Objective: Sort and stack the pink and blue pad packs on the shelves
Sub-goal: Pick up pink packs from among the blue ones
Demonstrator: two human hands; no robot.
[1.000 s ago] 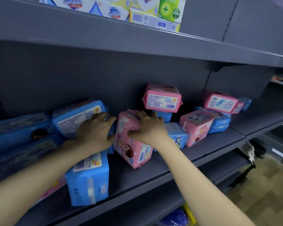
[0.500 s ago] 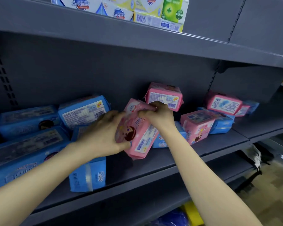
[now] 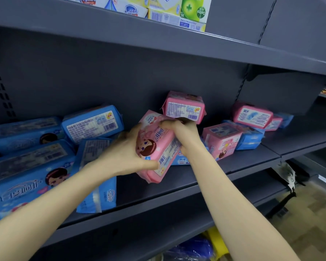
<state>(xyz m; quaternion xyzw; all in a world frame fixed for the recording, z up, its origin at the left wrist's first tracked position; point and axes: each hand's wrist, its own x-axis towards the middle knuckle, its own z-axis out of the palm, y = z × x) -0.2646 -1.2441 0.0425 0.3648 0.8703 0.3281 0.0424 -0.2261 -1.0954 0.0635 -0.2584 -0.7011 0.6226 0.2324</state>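
Here, both hands are gripping a pink pad pack [image 3: 156,146], which is tilting over the grey middle shelf [image 3: 196,181]; whether its lower corner is touching the board I cannot tell. The left hand [image 3: 124,157] is clasping the pack's left side, with the thumb pressing along the lower front edge and the other fingers curling behind it, out of view. The right hand [image 3: 184,132] is curling its fingers over the top right edge and pinching the wrapper. The pack's front is showing a cartoon girl's face, large Chinese characters and a barcode near the bottom.

Behind it, a second pink pack [image 3: 183,108] is sitting high against the back wall, its label of small print and a barcode facing out. To the right, a third pink pack [image 3: 221,141] is standing beside a right-hand blue pack [image 3: 250,140], which is carrying a fourth pink pack [image 3: 252,114]. To the left, a heap of blue pad packs [image 3: 92,121] is lying loosely, and the nearest blue pack [image 3: 26,178] is showing a girl's face. On the upper shelf [image 3: 233,49], Safeguard soap boxes [image 3: 134,9] are sitting beside a green Dettol box [image 3: 194,9].
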